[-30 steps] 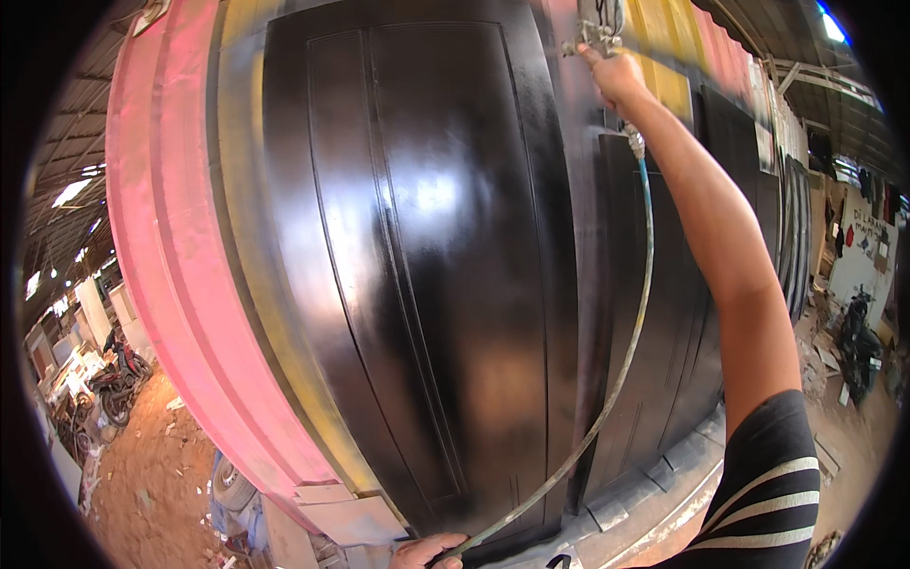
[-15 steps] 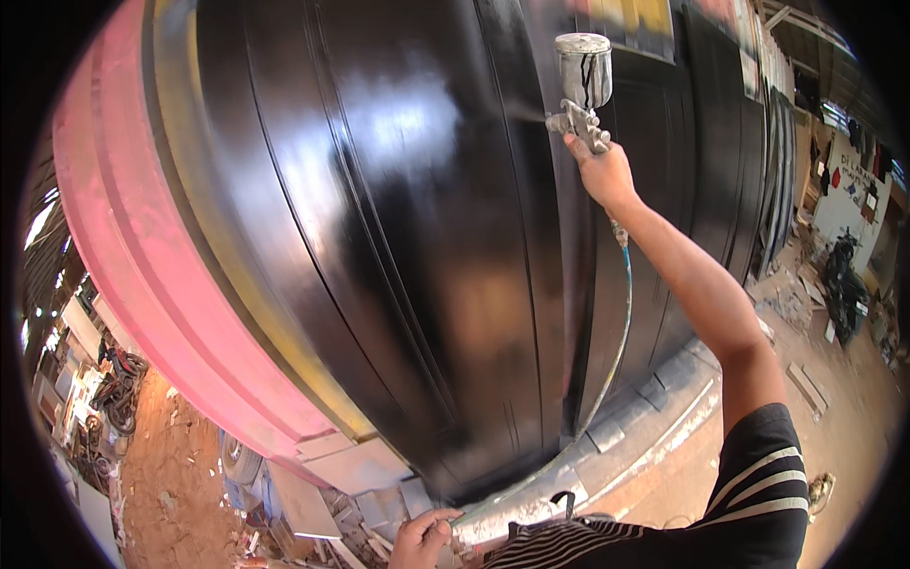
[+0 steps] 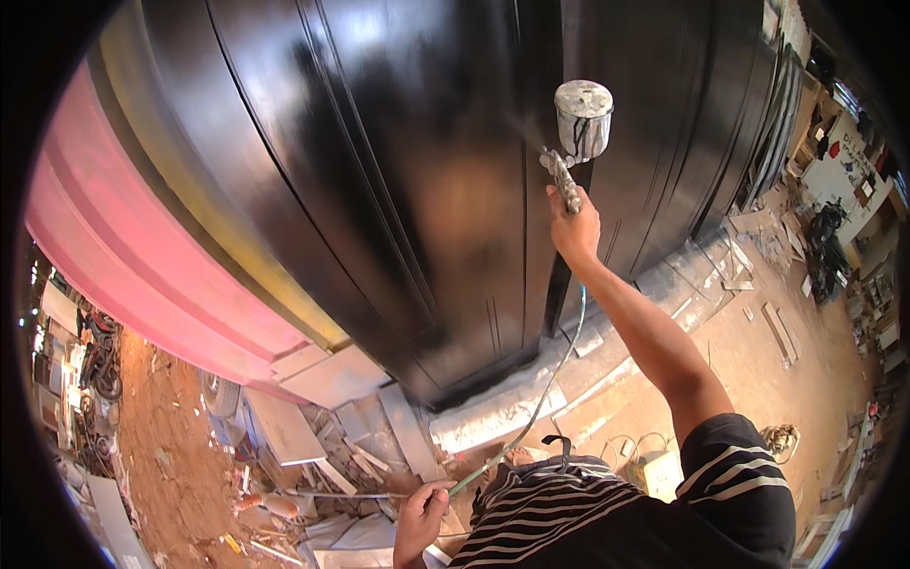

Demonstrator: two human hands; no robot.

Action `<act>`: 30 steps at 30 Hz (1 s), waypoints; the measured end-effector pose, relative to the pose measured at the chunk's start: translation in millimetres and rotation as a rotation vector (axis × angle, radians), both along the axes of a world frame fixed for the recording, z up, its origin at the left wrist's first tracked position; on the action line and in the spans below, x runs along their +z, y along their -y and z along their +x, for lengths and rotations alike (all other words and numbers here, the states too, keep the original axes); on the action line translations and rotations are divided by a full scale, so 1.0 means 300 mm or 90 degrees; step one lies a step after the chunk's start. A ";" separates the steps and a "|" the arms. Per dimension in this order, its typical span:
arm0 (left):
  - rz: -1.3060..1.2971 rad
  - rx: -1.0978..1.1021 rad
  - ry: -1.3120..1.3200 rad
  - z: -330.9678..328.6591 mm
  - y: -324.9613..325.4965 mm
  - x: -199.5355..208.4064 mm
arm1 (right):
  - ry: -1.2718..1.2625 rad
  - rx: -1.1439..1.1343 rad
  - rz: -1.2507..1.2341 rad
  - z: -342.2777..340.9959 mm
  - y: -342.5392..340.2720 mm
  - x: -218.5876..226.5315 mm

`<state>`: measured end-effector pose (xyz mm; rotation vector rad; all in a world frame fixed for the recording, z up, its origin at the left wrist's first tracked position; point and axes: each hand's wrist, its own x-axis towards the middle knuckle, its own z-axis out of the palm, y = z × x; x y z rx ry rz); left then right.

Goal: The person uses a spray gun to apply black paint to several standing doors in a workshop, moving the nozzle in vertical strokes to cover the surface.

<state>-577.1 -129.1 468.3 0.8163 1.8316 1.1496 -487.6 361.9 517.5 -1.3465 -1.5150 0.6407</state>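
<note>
My right hand is wrapped round the handle of a metal spray gun. A paint-streaked silver cup sits on top of the gun. The nozzle points left at a tall glossy black panelled surface, with a faint mist in front of it. From the gun handle, a thin blue-green hose hangs and curves down to my left hand. That hand is low, in front of my striped shirt, its fingers closed on the hose.
Left of the black surface run a yellow strip and pink panels. Boards and scraps lie on the dirt floor below. A tyre stands under the pink panels. At right are wood strips and a dark motorbike.
My view has tilted down, showing more floor. The right hand has brought the spray gun lower along the black surface. My left hand still holds the hose.
</note>
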 end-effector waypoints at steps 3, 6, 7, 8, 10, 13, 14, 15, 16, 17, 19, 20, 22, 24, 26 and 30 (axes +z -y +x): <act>-0.036 0.002 0.004 -0.010 0.061 -0.059 | 0.016 -0.011 -0.051 -0.049 0.047 -0.147; -0.088 0.015 0.032 -0.015 0.121 -0.115 | 0.018 -0.021 -0.092 -0.078 0.090 -0.301; -0.110 0.029 0.058 -0.009 0.129 -0.119 | 0.026 -0.031 -0.102 -0.086 0.105 -0.355; -0.133 0.042 0.085 -0.002 0.134 -0.121 | 0.034 -0.042 -0.113 -0.090 0.120 -0.409; -0.163 0.035 0.098 0.004 0.133 -0.133 | 0.037 -0.052 -0.127 -0.093 0.147 -0.513; -0.174 0.044 0.130 0.014 0.152 -0.197 | 0.033 -0.054 -0.141 -0.094 0.183 -0.667; -0.203 0.052 0.141 0.020 0.171 -0.220 | 0.038 -0.055 -0.148 -0.102 0.194 -0.718; -0.233 0.059 0.154 0.029 0.189 -0.240 | 0.044 -0.058 -0.155 -0.105 0.206 -0.773; -0.260 0.065 0.163 0.031 0.194 -0.254 | 0.051 -0.059 -0.158 -0.108 0.205 -0.823; -0.270 0.070 0.157 0.035 0.202 -0.279 | 0.060 -0.060 -0.163 -0.106 0.202 -0.877; -0.283 0.078 0.163 0.039 0.213 -0.339 | 0.068 -0.058 -0.159 -0.101 0.198 -0.984; -0.291 0.080 0.166 0.042 0.216 -0.366 | 0.074 -0.065 -0.171 -0.101 0.195 -1.036; -0.301 0.102 0.169 0.055 0.215 -0.427 | 0.086 -0.078 -0.195 -0.100 0.188 -1.148; -0.340 0.102 0.182 0.068 0.228 -0.502 | 0.071 -0.080 -0.203 -0.097 0.198 -1.268; -0.346 0.126 0.187 0.119 0.303 -0.644 | 0.073 -0.082 -0.237 -0.101 0.218 -1.372; -0.396 0.108 0.102 0.192 0.354 -0.882 | 0.082 -0.087 -0.264 -0.079 0.229 -1.636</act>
